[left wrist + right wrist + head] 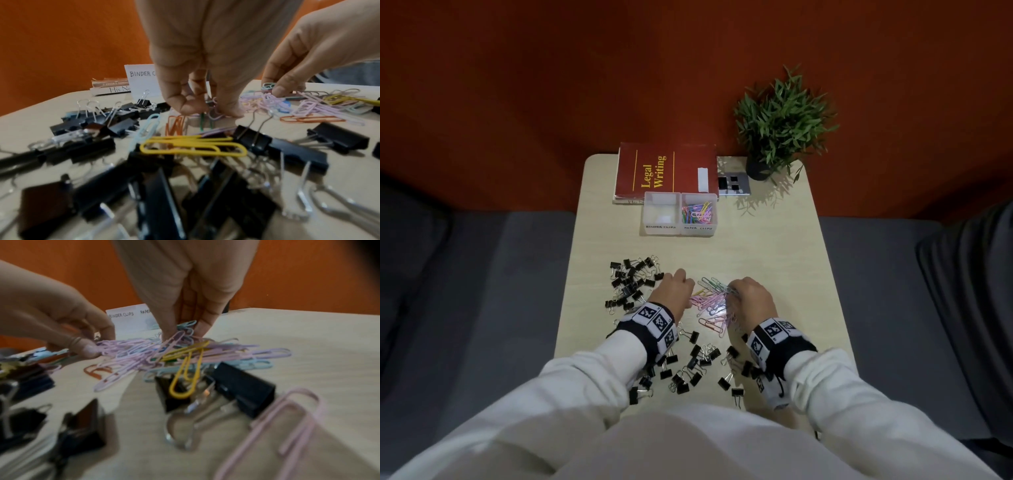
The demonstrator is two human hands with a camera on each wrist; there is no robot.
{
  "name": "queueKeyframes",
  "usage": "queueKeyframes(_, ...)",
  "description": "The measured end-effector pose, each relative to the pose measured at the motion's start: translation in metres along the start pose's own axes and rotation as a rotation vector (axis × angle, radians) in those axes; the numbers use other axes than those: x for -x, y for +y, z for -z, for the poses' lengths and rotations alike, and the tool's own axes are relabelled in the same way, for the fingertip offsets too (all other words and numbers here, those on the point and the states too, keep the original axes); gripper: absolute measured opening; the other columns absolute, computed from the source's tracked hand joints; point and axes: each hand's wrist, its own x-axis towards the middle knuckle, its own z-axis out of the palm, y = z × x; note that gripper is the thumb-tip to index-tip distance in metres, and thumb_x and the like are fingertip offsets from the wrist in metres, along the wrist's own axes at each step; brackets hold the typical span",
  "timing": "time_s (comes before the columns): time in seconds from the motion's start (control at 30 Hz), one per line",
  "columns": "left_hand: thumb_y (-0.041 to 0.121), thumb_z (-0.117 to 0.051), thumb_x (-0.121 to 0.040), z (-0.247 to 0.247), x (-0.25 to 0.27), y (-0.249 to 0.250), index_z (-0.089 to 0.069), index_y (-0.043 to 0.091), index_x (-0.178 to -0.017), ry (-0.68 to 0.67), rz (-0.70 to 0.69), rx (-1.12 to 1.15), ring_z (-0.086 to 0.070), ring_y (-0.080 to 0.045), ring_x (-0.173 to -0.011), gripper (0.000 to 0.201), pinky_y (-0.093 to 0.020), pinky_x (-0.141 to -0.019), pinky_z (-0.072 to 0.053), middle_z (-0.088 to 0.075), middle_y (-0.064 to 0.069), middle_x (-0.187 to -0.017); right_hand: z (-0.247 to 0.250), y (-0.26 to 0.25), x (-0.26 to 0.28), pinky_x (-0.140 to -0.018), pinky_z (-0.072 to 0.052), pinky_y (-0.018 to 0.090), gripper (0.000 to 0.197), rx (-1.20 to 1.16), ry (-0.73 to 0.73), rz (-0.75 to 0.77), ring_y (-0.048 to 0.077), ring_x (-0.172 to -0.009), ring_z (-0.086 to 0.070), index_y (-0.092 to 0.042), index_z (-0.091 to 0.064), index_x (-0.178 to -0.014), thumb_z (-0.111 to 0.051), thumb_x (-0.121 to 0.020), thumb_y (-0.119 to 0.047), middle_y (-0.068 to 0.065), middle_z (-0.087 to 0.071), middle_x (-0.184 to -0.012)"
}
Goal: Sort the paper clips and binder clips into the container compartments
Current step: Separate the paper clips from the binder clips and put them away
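A heap of coloured paper clips [710,305] lies mid-table between my hands. My left hand [683,282] pinches a few paper clips at the heap's left edge; the left wrist view shows its hand [207,108] with thumb and fingertips closed on them. My right hand [736,291] pinches a tangled bunch of pink, blue and yellow paper clips [185,353] from above. Black binder clips [631,284] are piled to the left, and more binder clips [690,370] are scattered near the front edge. The two-compartment container [678,233] stands beyond: the left compartment is labelled binder clips, the right holds paper clips.
A red book [667,171] lies behind the container, with a potted plant [780,126] and a grey card [732,183] at the back right. Bare tabletop [774,246] stretches between the heap and the container. Grey cushions flank the narrow table.
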Motion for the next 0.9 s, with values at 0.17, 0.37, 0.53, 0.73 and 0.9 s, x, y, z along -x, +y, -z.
queueKeyframes(0.17, 0.011, -0.053, -0.094, 0.019, -0.001, -0.002, -0.059, 0.000, -0.106, -0.113, -0.014, -0.056, -0.057, -0.030, -0.104, 0.017, -0.036, -0.084, -0.050, -0.052, -0.014, -0.116, 0.007, 0.002, -0.002, -0.061, -0.034, 0.026, 0.017, 0.024, -0.004, -0.092, 0.033, -0.081, -0.061, -0.001, -0.066, -0.088, -0.054, -0.088, -0.013, 0.019, -0.065, -0.086)
queueKeyframes(0.37, 0.024, -0.063, -0.089, 0.072, -0.007, -0.015, -0.070, 0.008, -0.100, 0.050, 0.065, 0.222, -0.064, -0.020, -0.090, 0.020, -0.029, -0.084, -0.053, -0.068, -0.005, -0.100, 0.012, 0.004, -0.002, -0.059, -0.033, 0.027, 0.014, 0.045, -0.031, -0.139, 0.033, -0.081, -0.062, -0.007, -0.066, -0.085, -0.053, -0.086, -0.011, 0.017, -0.068, -0.083)
queueKeyframes(0.53, 0.027, -0.069, -0.085, 0.127, -0.045, -0.020, -0.072, 0.004, -0.085, 0.352, 0.063, 0.488, -0.060, -0.020, -0.079, 0.024, -0.027, -0.074, -0.047, -0.068, -0.006, -0.087, 0.016, 0.000, -0.001, -0.072, -0.048, 0.034, 0.022, 0.070, -0.040, -0.139, 0.032, -0.090, -0.062, -0.010, -0.068, -0.097, -0.048, -0.087, -0.010, 0.014, -0.071, -0.095)
queueKeyframes(0.73, 0.028, -0.068, -0.085, 0.129, -0.107, -0.017, -0.067, 0.010, -0.071, 0.351, 0.199, 0.450, -0.055, -0.022, -0.071, 0.023, -0.032, -0.065, -0.049, -0.061, -0.009, -0.074, 0.016, 0.000, 0.000, -0.073, -0.049, 0.033, 0.023, 0.064, -0.048, -0.153, 0.030, -0.091, -0.063, -0.012, -0.067, -0.098, -0.046, -0.089, -0.012, 0.011, -0.071, -0.097)
queueKeyframes(0.9, 0.018, -0.059, -0.091, 0.120, -0.118, -0.008, -0.069, 0.002, -0.088, 0.127, 0.255, 0.229, -0.058, -0.026, -0.078, 0.019, -0.029, -0.064, -0.043, -0.063, -0.013, -0.082, 0.017, -0.001, 0.000, -0.071, -0.050, 0.033, 0.020, 0.036, -0.036, -0.159, 0.029, -0.088, -0.064, -0.014, -0.069, -0.094, -0.050, -0.087, -0.012, 0.009, -0.072, -0.093)
